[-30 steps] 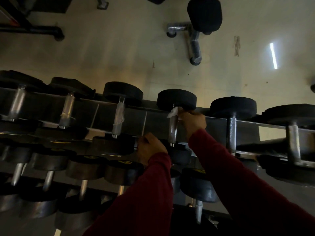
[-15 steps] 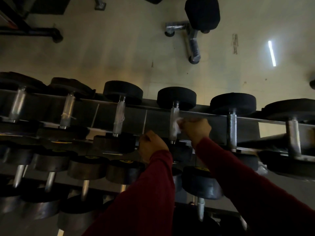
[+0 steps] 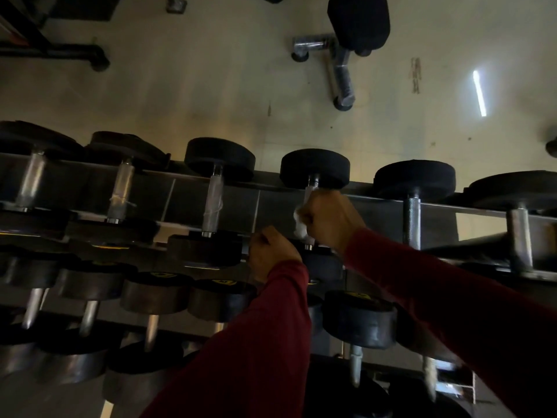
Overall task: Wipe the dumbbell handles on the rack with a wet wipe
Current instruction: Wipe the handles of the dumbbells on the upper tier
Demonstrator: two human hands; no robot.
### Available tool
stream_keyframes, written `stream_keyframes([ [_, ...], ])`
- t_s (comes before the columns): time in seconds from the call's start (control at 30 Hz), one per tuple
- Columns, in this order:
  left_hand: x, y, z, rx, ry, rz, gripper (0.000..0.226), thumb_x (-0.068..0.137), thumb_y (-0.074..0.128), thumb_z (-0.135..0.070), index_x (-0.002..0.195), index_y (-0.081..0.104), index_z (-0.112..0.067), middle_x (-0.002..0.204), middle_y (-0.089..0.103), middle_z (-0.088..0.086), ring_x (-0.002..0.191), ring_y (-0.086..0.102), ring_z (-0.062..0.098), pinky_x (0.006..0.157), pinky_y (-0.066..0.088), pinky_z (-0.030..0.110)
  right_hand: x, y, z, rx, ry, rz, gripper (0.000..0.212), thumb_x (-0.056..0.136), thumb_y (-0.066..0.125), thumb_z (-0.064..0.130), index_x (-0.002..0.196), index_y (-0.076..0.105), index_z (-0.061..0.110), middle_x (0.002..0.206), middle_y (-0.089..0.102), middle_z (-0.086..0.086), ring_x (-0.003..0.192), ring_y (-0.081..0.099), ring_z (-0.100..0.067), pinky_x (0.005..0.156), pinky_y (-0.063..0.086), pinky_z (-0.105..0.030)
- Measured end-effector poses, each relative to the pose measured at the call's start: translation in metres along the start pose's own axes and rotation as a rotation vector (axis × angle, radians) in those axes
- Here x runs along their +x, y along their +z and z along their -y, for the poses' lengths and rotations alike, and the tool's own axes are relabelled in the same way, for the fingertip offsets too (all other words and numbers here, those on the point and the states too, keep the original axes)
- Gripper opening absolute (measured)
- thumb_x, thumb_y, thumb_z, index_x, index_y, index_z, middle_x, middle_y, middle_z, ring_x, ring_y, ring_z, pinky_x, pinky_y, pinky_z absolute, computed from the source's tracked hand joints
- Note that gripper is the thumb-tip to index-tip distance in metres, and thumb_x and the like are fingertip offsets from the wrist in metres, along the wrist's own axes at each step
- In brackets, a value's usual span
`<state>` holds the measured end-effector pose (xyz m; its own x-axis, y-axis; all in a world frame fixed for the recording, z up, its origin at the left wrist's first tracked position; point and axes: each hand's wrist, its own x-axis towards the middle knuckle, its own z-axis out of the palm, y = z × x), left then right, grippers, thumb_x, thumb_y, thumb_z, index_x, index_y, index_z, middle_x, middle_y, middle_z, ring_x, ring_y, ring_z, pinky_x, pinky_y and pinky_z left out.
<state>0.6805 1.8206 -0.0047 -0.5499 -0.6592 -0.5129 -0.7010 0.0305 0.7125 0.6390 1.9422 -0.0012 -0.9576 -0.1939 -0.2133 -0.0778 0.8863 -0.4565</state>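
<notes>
A dark metal rack (image 3: 211, 203) carries rows of black-headed dumbbells with silver handles. My right hand (image 3: 328, 220) is curled round the handle of the fourth dumbbell (image 3: 315, 168) on the top row, with a white wet wipe (image 3: 300, 226) bunched between fingers and handle. Only the handle's top end shows above my fist. My left hand (image 3: 271, 254) sits lower and to the left, fingers curled at the front rail of the rack beside that dumbbell's near head; what it grips is hidden. Both arms wear red sleeves.
Neighbouring top-row dumbbells stand close on both sides, one (image 3: 218, 158) to the left and one (image 3: 414, 179) to the right. A lower row of dumbbells (image 3: 156, 292) lies under my arms. Beyond the rack, a bench frame (image 3: 340, 55) stands on the pale floor.
My right hand slid the wipe down the handle from its top end to its lower part. The left hand stayed by the rail.
</notes>
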Motion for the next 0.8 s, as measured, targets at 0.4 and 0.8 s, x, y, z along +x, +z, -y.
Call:
stream_keyframes([
  [0.4, 0.007, -0.007, 0.004, 0.216, 0.148, 0.274, 0.049, 0.092, 0.04, -0.054, 0.107, 0.07, -0.019, 0.11, 0.066, 0.01, 0.11, 0.056, 0.033, 0.097, 0.042, 0.042, -0.046, -0.021, 0.002, 0.557, 0.366, 0.051, 0.018, 0.092, 0.068, 0.027, 0.101, 0.076, 0.013, 0.1, 0.074, -0.002, 0.087, 0.072, -0.016, 0.075, 0.059, -0.027],
  [0.8, -0.066, 0.016, 0.006, 1.989, 1.504, 0.554, 0.047, 0.087, 0.06, -0.034, 0.127, 0.057, -0.008, 0.124, 0.057, 0.016, 0.11, 0.052, 0.038, 0.08, 0.052, 0.057, -0.12, -0.036, -0.046, 1.672, 0.603, -0.315, 0.025, 0.1, 0.045, 0.002, 0.114, 0.065, 0.01, 0.122, 0.067, -0.012, 0.11, 0.065, -0.021, 0.082, 0.056, -0.026],
])
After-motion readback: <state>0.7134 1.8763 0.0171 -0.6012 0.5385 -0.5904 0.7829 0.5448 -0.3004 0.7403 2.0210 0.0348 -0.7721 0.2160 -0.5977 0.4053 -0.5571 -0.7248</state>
